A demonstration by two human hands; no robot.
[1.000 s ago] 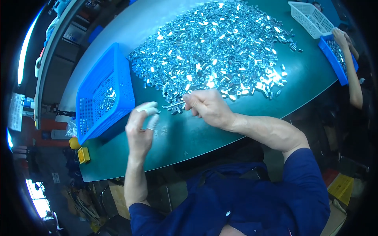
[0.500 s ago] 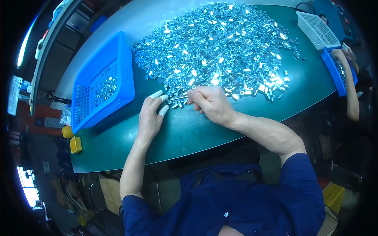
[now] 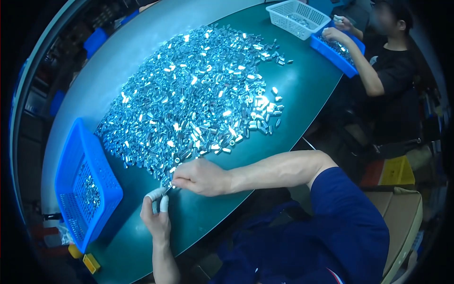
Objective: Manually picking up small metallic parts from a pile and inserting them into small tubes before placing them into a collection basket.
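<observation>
My right hand [image 3: 201, 177] is closed, its thumb and forefinger pinching what looks like a thin metal rod [image 3: 169, 187] that points down toward my left fingers. My left hand [image 3: 157, 217] wears white finger covers. Its thumb and forefinger close around the rod's far end; a small part there is mostly hidden and too small to make out. Both hands meet at the near edge of a big heap of small shiny metal sleeves [image 3: 184, 99], some showing a hole through the middle. The heap lies on the green tabletop [image 3: 142, 236].
A blue basket [image 3: 111, 184] with some metal parts stands at left, small yellow boxes [image 3: 91, 263] nearby. Far right, a co-worker [image 3: 392, 61] has both hands over a blue basket [image 3: 352, 71], beside a white basket [image 3: 276, 19]. A tan chair [image 3: 404, 217] stands at right.
The view has swung right, so the heap and baskets sit further left and the co-worker shows more fully. My left fingers, apart before, have come together at the rod's end.
</observation>
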